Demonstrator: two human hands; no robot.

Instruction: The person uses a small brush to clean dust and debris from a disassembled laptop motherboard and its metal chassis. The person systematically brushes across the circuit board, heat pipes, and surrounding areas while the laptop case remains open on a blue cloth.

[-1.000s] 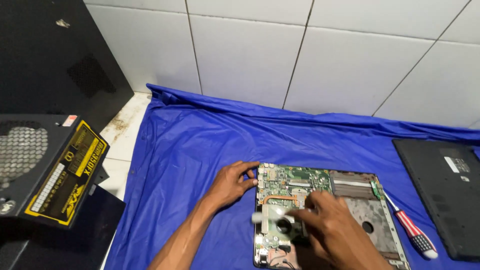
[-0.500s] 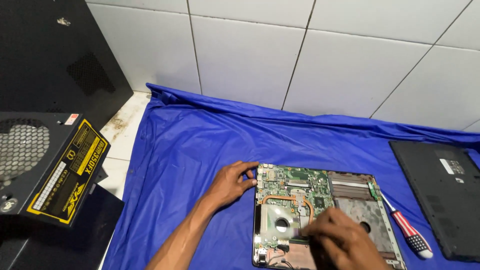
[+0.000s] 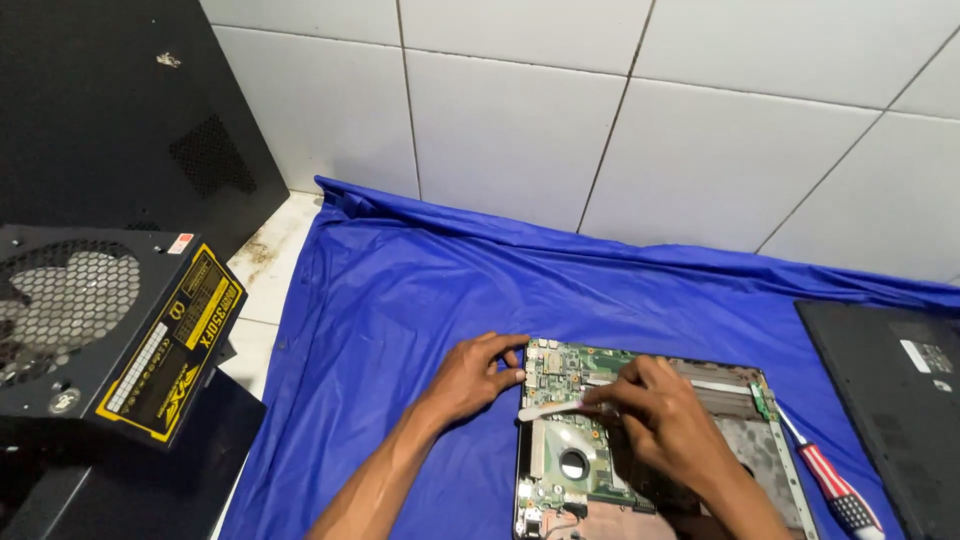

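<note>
A: Item one, main piece?

B: Opened laptop base, green circuit board exposed, lying flat on a blue cloth at lower centre. Cloth spread over the surface below a white tiled wall.

A: Left hand?

B: Left hand, fingers curled, resting on the cloth with its fingertips against the upper left corner of the base. It touches the edge; whether it clasps anything cannot be told.

A: Right hand?

B: Right hand, over the middle of the board, fingers pinched shut on a slim pale tool. Tool lies nearly level, its tip pointing left and reaching the left edge of the base, just below the left hand's fingertips.

A: Base relative to both hands?

B: Directly under the right hand; immediately right of the left hand.

A: Surroundings?

B: Screwdriver with red-and-white striped handle, on the cloth just beside the base's right edge, untouched. Dark laptop cover, far right, apart from both hands. Black power supply unit with yellow label, far left, off the cloth. Black computer case behind it.
</note>
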